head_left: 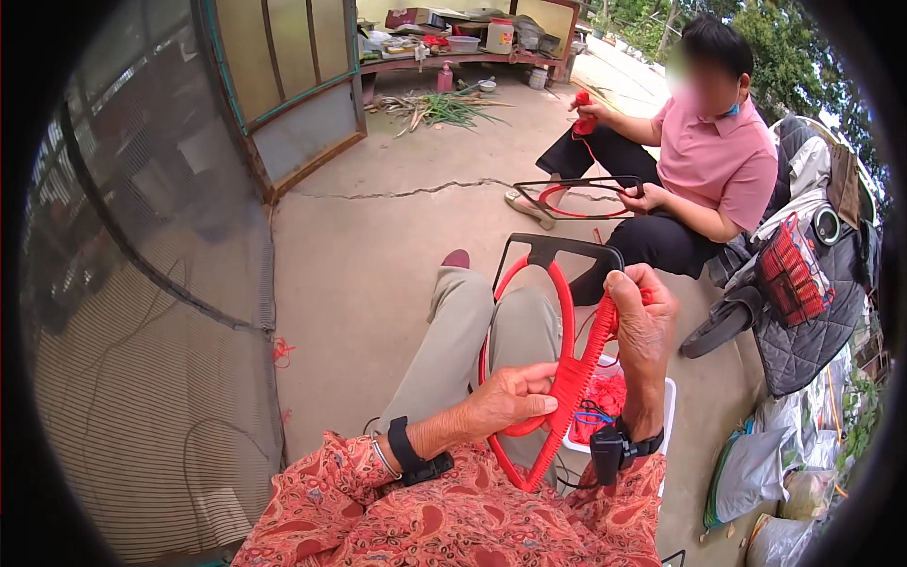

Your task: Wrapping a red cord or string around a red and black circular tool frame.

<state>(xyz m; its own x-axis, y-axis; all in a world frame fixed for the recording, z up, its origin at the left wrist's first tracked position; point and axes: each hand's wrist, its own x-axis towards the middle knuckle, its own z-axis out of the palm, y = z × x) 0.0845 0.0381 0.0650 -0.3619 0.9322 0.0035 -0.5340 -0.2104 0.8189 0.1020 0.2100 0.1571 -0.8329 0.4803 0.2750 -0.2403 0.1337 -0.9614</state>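
Note:
A black frame (576, 248) with a ring inside it stands over my lap, much of it wrapped tightly in red cord (573, 389). My left hand (510, 402) grips the wrapped part low down, thumb in front and fingers passing behind. At the upper right side, where the wrapping meets bare black, my right hand (644, 307) is closed with the thumb pressed on the edge. Some red cord shows between its fingers; how much it holds is hidden. Below it, a white tub (669, 416) contains loose red cord (607, 392) and something blue.
Ahead to the right, a seated person (713, 170) holds a similar frame (539, 200) and a red cord bundle (588, 113). A quilted cover (822, 331) hangs at right, above white sacks (751, 472). A mesh screen (142, 416) stands left; green stalks (449, 109) lie ahead.

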